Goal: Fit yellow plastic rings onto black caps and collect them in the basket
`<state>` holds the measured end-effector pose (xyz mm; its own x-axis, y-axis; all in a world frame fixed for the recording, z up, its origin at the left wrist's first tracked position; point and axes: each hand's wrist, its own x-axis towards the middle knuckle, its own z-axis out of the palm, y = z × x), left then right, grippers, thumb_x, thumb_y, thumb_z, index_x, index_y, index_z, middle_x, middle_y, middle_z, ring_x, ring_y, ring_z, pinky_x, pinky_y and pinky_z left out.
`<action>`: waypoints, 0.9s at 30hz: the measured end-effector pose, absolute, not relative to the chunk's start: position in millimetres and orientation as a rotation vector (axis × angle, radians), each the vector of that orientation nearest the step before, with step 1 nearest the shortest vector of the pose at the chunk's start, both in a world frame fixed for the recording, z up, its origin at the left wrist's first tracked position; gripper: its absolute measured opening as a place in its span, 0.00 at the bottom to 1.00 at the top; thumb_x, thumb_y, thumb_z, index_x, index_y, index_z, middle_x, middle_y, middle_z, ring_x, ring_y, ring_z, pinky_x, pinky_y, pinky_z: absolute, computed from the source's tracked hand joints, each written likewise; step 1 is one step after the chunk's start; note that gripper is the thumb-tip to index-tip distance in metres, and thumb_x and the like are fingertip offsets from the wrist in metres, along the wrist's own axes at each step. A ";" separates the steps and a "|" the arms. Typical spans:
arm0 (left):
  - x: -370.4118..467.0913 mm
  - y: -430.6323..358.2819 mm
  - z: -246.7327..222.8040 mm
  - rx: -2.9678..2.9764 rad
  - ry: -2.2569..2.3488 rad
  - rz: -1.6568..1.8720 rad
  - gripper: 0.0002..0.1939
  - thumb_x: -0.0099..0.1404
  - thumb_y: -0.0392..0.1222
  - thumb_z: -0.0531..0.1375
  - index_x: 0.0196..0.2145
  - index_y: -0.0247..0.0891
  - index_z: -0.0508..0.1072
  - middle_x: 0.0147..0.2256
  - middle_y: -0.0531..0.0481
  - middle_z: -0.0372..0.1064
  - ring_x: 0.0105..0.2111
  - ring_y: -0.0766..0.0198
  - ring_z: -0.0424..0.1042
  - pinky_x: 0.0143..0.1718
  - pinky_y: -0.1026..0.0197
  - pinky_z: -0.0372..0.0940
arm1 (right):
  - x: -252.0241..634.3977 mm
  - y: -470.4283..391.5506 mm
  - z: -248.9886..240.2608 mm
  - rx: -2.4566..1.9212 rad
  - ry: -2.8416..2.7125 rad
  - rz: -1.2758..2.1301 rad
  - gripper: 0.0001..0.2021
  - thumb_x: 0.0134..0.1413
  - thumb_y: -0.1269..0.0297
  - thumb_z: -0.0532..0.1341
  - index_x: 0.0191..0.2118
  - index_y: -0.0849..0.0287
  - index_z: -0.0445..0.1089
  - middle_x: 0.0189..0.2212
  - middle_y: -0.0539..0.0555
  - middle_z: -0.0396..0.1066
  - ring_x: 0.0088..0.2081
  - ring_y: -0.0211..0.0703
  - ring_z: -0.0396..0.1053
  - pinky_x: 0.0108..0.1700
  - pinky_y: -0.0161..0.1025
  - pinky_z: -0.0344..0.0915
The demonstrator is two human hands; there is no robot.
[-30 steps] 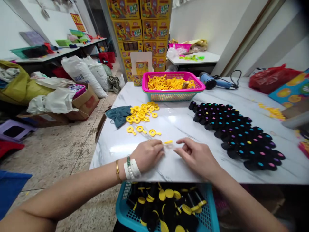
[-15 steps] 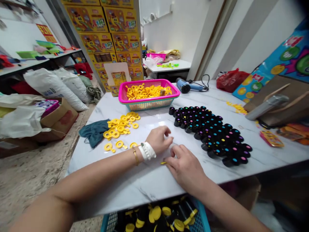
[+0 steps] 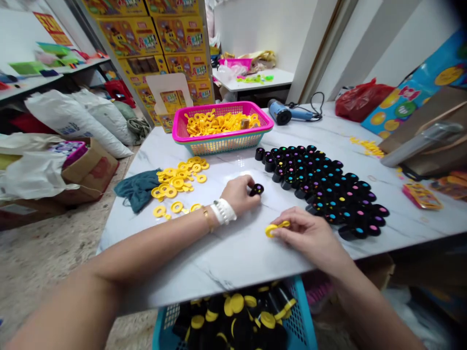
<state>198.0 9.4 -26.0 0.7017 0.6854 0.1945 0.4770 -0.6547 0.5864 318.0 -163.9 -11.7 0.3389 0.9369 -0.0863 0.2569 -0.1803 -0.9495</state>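
Note:
Between the thumb and fingers of my left hand (image 3: 241, 195) is a small black cup (image 3: 258, 189) with a purple dot on top. My right hand (image 3: 310, 235) pinches a yellow plastic ring piece (image 3: 272, 230) with a short tab, low over the white marbled table (image 3: 219, 253). A block of black cups (image 3: 328, 189) with coloured dots stands to the right of both hands. Left of my left hand lie loose yellow ring pieces (image 3: 177, 183), some overlapping.
A pink-rimmed basket (image 3: 222, 141) of yellow pieces stands at the back, beside a blue heat gun (image 3: 288, 113). Below the front edge, a teal basket (image 3: 306, 316) holds black cups with yellow parts. A dark cloth (image 3: 136, 189) lies left; a red bag (image 3: 363, 99) sits back right.
The black cup now shows in my left hand. My right hand has moved right, with the yellow ring piece showing more plainly. The view has shifted slightly.

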 end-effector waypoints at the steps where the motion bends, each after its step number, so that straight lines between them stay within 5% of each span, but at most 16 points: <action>1: 179.7 -2.4 -24.1 2.372 0.873 0.496 0.12 0.53 0.39 0.63 0.36 0.37 0.71 0.26 0.54 0.69 0.26 0.65 0.68 0.31 0.63 0.63 | 320.1 -161.7 -10.9 -1.637 -1.043 0.931 0.12 0.44 0.56 0.70 0.32 0.59 0.78 0.31 0.53 0.75 0.26 0.37 0.67 0.28 0.34 0.65; 4: 131.5 -35.9 -20.4 2.309 0.846 0.419 0.16 0.54 0.38 0.63 0.42 0.36 0.72 0.25 0.56 0.70 0.22 0.68 0.67 0.28 0.64 0.62 | 317.3 -153.4 -5.8 -1.588 -0.928 1.105 0.15 0.40 0.57 0.72 0.35 0.60 0.77 0.26 0.53 0.75 0.24 0.37 0.68 0.28 0.34 0.67; 9: 102.4 -57.7 -25.9 2.296 0.685 0.541 0.15 0.56 0.40 0.65 0.43 0.39 0.76 0.36 0.50 0.74 0.27 0.69 0.68 0.31 0.65 0.63 | 290.8 -138.4 1.3 -1.529 -0.962 1.291 0.14 0.37 0.59 0.73 0.30 0.61 0.75 0.24 0.53 0.76 0.24 0.37 0.70 0.27 0.33 0.67; 27: 104.8 -57.1 -25.2 2.266 0.660 0.504 0.10 0.58 0.46 0.65 0.33 0.37 0.77 0.24 0.53 0.71 0.25 0.67 0.67 0.27 0.66 0.58 | 271.1 -128.7 -0.7 -1.609 -1.033 1.192 0.15 0.41 0.56 0.73 0.27 0.61 0.70 0.20 0.49 0.71 0.21 0.34 0.68 0.25 0.31 0.66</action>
<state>104.8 -57.1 -25.2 0.7933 0.5872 0.1608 0.3091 -0.6160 0.7246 271.1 -128.7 -0.7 0.2003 0.9445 -0.2602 0.1232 -0.2878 -0.9497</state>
